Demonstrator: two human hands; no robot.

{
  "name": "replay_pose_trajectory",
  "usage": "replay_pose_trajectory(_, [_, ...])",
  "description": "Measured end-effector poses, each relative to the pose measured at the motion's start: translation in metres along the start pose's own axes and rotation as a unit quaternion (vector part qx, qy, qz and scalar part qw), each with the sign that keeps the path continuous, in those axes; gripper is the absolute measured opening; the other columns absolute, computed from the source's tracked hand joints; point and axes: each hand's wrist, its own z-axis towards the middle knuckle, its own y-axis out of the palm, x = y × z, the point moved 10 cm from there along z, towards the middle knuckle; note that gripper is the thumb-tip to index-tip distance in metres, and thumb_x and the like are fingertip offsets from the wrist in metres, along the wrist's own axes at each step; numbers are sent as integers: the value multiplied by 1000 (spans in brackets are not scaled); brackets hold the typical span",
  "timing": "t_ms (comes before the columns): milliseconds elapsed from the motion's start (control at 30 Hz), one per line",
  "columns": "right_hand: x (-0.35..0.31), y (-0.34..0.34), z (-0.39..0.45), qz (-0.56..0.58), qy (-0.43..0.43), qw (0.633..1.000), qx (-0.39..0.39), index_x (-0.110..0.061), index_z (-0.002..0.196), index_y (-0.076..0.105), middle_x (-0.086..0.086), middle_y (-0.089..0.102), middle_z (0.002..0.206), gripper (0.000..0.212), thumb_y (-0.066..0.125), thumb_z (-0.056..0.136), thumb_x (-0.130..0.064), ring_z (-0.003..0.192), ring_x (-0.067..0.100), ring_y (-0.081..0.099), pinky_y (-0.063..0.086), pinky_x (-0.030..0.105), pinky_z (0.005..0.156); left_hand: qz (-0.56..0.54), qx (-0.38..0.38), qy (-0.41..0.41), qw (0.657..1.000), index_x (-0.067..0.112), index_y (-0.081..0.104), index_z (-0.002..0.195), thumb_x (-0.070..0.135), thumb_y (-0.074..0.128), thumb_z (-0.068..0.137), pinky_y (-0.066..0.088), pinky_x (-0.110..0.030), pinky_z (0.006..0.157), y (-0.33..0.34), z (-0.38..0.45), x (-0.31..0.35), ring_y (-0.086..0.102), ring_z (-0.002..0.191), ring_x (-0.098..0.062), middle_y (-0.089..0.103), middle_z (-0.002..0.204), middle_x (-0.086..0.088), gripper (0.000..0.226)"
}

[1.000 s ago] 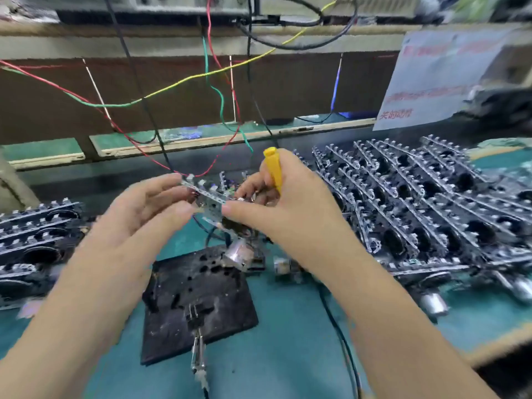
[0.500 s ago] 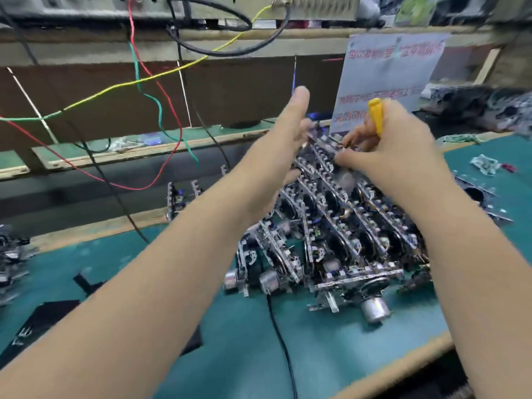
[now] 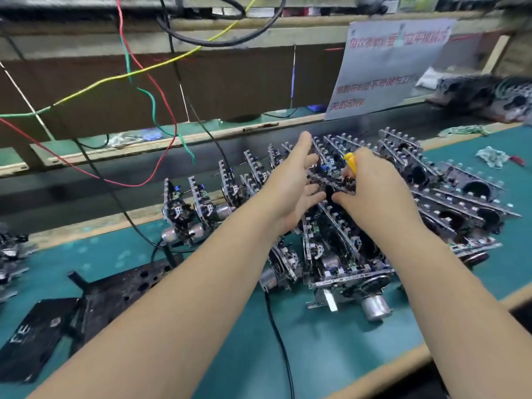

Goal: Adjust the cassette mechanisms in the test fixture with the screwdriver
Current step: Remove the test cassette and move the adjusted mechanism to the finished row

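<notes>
Desk (image 3: 331,341): teal mat, pale wood edge. Screwdriver (image 3: 350,162) in my right hand (image 3: 371,191): yellow handle. Cassette mechanisms (image 3: 345,249), centre to far right: black bodies, silver metal frames and motor cans, small blue and green specks. Test fixture (image 3: 115,292), near left: black plate, white lettering. Wires (image 3: 149,82), far left: red, green, yellow, black. Sign (image 3: 388,64), far right: white with red characters.

Rows of cassette mechanisms (image 3: 359,240) stand packed edge to edge across the table (image 3: 331,341), leaving only narrow slots between them. Bare green mat lies open along the near edge, crossed by a black cable (image 3: 280,341). The black fixture (image 3: 115,286) blocks the left, and loose wires (image 3: 149,90) hang above the back.
</notes>
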Motion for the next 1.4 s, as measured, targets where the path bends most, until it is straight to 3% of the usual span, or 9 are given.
replay_pose_trajectory(133, [-34,-24,-13,-27,-7,999,45,-13,92,39,5,49,94,38,75,87,-24,95,32,48,36,38,71,9,-3,16,1000,15,41,151,61,39,100,40,-44,115,-6,-23,12,38,144,-32,29,160,-21,68])
replay_pose_trajectory(200, [-70,-27,-29,58,-47,996,55,-13,92,42,6,55,96,27,68,88,-17,89,28,48,32,36,68,21,-5,61,998,15,60,129,53,44,102,45,-38,105,-12,-47,20,58,120,-21,63,132,-6,49])
replay_pose_trajectory(267, [-112,-20,-50,145,-84,985,40,-16,92,43,3,55,92,21,63,88,-13,83,25,49,28,31,66,-4,17,110,994,18,60,106,46,49,101,45,-32,85,-30,-80,24,57,95,-18,64,99,1,31])
replay_pose_trajectory(467, [-215,43,-110,327,-107,932,-116,-20,98,51,-7,64,90,17,65,89,-19,88,16,66,50,36,76,62,196,151,967,27,63,131,36,60,95,46,-33,85,-148,-191,12,64,82,-8,70,113,-5,38])
replay_pose_trajectory(533, [-249,61,-128,355,-131,911,-162,-24,97,51,-9,66,91,19,66,88,-16,87,11,67,51,32,76,120,252,172,945,27,64,131,28,60,97,48,-33,92,-185,-227,15,68,98,-8,71,120,-3,34])
replay_pose_trajectory(733, [-338,89,-160,381,-212,877,-204,-16,95,56,-3,71,90,18,69,84,-10,84,23,69,54,44,77,373,364,216,826,41,64,125,40,48,96,50,-19,75,-253,-322,33,64,81,11,71,101,27,32])
replay_pose_trajectory(900, [-401,112,-166,324,-289,875,-216,-29,76,36,1,71,90,39,64,86,-4,84,27,64,52,45,76,599,498,119,615,28,68,124,8,57,94,48,-31,91,-337,-371,68,64,107,-17,71,117,7,37])
replay_pose_trajectory(1067, [-445,156,-161,243,-312,882,-257,-17,90,42,7,70,105,27,67,87,-6,96,30,62,51,41,76,699,432,-70,565,23,64,127,7,65,88,49,-47,95,-410,-350,66,56,117,-32,61,125,-7,42])
replay_pose_trajectory(1400, [-433,169,-158,253,-314,882,-245,-21,80,38,3,70,95,35,65,86,0,89,27,62,51,41,77,786,321,106,517,17,67,95,12,76,83,53,-50,68,-346,-343,80,49,99,-27,63,99,1,15])
